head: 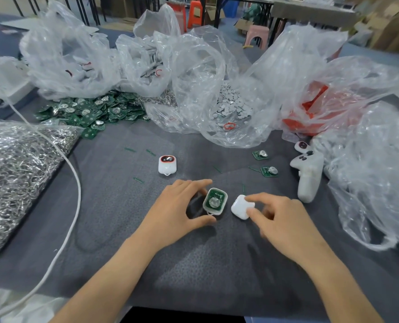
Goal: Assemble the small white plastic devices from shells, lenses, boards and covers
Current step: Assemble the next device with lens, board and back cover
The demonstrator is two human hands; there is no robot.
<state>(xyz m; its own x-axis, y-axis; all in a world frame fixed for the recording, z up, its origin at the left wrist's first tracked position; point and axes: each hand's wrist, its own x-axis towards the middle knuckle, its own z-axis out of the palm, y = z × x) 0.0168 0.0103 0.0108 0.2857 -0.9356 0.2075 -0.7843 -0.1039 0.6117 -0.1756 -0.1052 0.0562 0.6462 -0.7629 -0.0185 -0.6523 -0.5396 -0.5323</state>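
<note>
Head: left hand point(178, 206) grips shell point(214, 201), right hand point(284, 220) cover point(241, 207), seemingly unmarked.

A white controller point(307, 170) lies right; a white cable point(79, 190) crosses left.

Item: one person, seen in part only, as two hands and two forearms. Left hand point(179, 206) and left forearm point(114, 271): bare, slender, long-fingered, with a narrow wrist, the forearm broadening toward the lower edge of the frame, where it is cut off; skin smooth, edges sharply rendered. Right hand point(284, 217) and right forearm point(333, 276): bare, of matching build, likewise cut off at the lower edge; fingers softened by blur, so nail detail cannot be made out.
</note>
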